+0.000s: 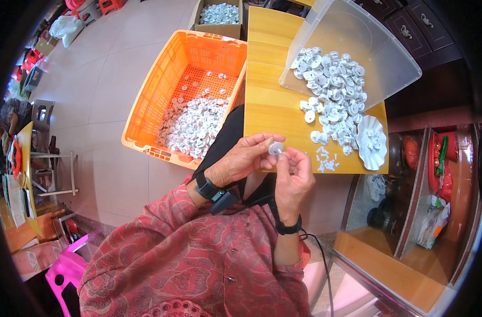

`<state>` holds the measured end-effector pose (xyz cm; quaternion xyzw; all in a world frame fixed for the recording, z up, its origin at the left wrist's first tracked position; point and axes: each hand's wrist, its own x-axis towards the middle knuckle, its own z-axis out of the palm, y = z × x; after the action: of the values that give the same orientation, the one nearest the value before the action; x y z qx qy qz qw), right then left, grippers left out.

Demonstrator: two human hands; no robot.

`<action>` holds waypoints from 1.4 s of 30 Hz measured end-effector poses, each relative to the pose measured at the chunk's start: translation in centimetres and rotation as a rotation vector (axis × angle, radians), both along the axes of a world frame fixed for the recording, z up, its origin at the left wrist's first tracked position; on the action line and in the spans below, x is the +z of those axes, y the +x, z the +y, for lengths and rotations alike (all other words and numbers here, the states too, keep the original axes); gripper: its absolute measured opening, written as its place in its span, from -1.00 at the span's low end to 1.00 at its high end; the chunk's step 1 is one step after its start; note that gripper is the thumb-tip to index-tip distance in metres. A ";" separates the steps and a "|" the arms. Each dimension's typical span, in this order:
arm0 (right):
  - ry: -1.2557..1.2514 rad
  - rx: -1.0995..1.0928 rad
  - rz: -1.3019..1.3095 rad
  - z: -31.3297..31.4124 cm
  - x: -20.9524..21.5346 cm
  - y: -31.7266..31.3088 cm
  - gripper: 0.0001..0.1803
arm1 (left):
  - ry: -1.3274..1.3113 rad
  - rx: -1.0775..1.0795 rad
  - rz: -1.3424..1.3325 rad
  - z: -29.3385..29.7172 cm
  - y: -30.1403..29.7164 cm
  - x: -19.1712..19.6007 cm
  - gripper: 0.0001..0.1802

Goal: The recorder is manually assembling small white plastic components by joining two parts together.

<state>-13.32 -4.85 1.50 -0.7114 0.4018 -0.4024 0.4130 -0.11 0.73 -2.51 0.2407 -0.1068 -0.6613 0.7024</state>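
Observation:
Over the near left edge of the yellow wooden table (267, 68), my left hand (240, 159) is closed on a round white plastic piece (275, 148). My right hand (295, 177) meets it from the right, thumb and forefinger pinched on a tiny white peg (280, 152) at the disc's side. Whether the peg sits in the disc, I cannot tell. Just right of my hands lie several loose white pegs (327, 160). Behind them a heap of white plastic pieces (333, 111) spills from a tipped translucent bin (381, 50). A white scalloped dish (371, 161) holds a few pieces.
Left of the table, an orange crate (154, 87) holds many white discs (196, 124). A cardboard box (196, 13) of similar pieces stands behind it. Open shelves (391, 261) are at the right. A pink stool (64, 274) stands at lower left. A black cable (325, 259) hangs by my right wrist.

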 end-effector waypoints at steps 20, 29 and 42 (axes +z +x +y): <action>0.051 0.009 0.036 0.1 0.8 0.5 -0.83 | 0.079 0.042 -0.288 0.3 -0.3 0.8 -0.69; -0.017 0.082 0.069 -0.2 1.2 0.6 -0.83 | 0.050 0.028 -0.513 0.3 0.5 0.5 -0.70; 0.068 0.043 0.023 0.0 1.0 0.8 -0.84 | 0.104 0.002 -0.479 0.4 0.3 0.8 -0.69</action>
<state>-12.56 -4.86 2.49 -0.7099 0.4047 -0.3713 0.4409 0.15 1.16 -1.75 0.4266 -0.2361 -0.5893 0.6442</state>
